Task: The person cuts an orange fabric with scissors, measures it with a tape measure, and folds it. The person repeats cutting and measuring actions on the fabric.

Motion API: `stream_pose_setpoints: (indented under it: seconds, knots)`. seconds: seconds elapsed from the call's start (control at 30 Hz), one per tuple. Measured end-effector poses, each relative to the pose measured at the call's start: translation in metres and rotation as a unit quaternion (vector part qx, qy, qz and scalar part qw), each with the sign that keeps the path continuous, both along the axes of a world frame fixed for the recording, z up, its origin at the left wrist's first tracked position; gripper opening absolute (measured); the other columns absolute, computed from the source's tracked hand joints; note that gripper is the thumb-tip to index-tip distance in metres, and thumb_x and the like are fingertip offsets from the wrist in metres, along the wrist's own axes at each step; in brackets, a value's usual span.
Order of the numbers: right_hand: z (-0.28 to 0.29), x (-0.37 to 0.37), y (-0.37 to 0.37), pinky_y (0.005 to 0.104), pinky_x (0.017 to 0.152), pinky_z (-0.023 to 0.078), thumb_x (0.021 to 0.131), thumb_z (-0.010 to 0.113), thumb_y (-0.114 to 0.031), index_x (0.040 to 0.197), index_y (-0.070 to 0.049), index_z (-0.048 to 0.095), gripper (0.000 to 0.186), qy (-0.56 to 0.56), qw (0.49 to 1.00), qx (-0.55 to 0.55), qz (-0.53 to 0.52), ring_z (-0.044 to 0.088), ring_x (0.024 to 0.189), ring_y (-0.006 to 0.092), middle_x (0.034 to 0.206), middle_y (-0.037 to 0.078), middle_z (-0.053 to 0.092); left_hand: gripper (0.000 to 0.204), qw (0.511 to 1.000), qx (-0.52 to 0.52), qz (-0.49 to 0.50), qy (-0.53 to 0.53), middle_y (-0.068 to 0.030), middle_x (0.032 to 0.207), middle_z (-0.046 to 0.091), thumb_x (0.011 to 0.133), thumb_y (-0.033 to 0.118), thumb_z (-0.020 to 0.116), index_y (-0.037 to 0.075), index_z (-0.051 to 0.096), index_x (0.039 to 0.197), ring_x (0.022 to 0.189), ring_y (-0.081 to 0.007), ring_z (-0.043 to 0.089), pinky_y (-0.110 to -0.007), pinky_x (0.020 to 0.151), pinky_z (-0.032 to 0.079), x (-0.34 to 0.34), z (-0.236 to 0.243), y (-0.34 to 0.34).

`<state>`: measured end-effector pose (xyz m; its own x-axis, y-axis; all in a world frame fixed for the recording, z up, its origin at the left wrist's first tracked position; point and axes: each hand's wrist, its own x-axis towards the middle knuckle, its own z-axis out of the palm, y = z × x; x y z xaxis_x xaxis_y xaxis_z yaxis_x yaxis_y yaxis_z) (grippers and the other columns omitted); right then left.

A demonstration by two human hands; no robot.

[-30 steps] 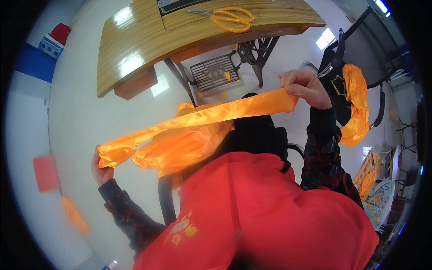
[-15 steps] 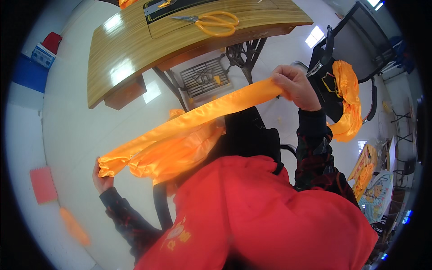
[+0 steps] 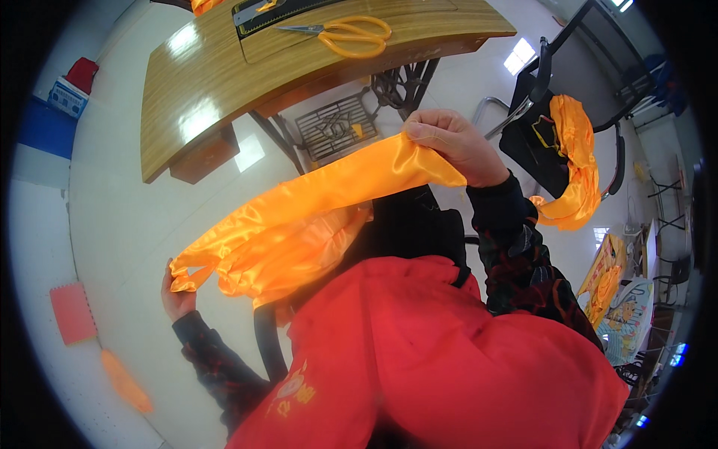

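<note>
A long strip of shiny orange satin fabric (image 3: 314,179) stretches slantwise between my two hands, above my lap. My right hand (image 3: 460,146) pinches its upper edge near the right end, and a loose corner hangs past the fingers. At the lower left, my left hand (image 3: 178,293) holds the other end; its fingers are partly hidden behind the cloth. More of the same satin lies gathered in folds below the strip, over my knees. My red apron (image 3: 419,337) covers my front.
Ahead stands a wooden sewing table (image 3: 247,82) with orange-handled scissors (image 3: 351,36) on top and an iron treadle (image 3: 333,127) below. To the right, a black mesh chair (image 3: 598,60) carries bunched orange cloth (image 3: 574,165). A red basket-like panel (image 3: 72,313) is at the left wall.
My right hand has moved left along the strip, leaving a corner hanging free. The strip is less taut and looks wider. My left hand has shifted slightly right.
</note>
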<state>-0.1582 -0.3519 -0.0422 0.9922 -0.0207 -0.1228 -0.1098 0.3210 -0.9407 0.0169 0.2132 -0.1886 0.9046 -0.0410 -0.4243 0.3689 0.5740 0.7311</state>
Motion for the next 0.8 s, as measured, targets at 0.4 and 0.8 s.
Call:
stream_pose_setpoints:
  seconds: [0.4,0.8]
  knots:
    - [-0.005,0.01,0.026,0.0188,0.066,0.044,0.091,0.056,-0.019,0.092,0.0,0.063,0.021,0.009,1.0,-0.001,-0.008,0.056,0.072,0.0043,0.083,-0.001,0.061,0.059,0.93,0.356,-0.082,-0.041,-0.0138,0.143,0.036,0.09,0.024,0.056,0.0,0.034,0.139,0.13,-0.0246,0.034,-0.04,0.106,0.029,-0.03,0.04,-0.086]
    - [-0.019,0.034,0.092,0.0207,0.055,0.037,0.091,0.054,-0.023,0.079,-0.003,0.059,0.024,0.057,0.993,-0.043,0.089,0.046,0.061,0.0051,0.068,-0.002,0.052,0.054,0.774,0.276,-0.387,-0.419,-0.0096,0.119,0.052,0.081,0.013,0.068,0.0,0.044,0.128,0.111,-0.0179,0.05,-0.03,0.096,0.039,-0.097,0.098,-0.277]
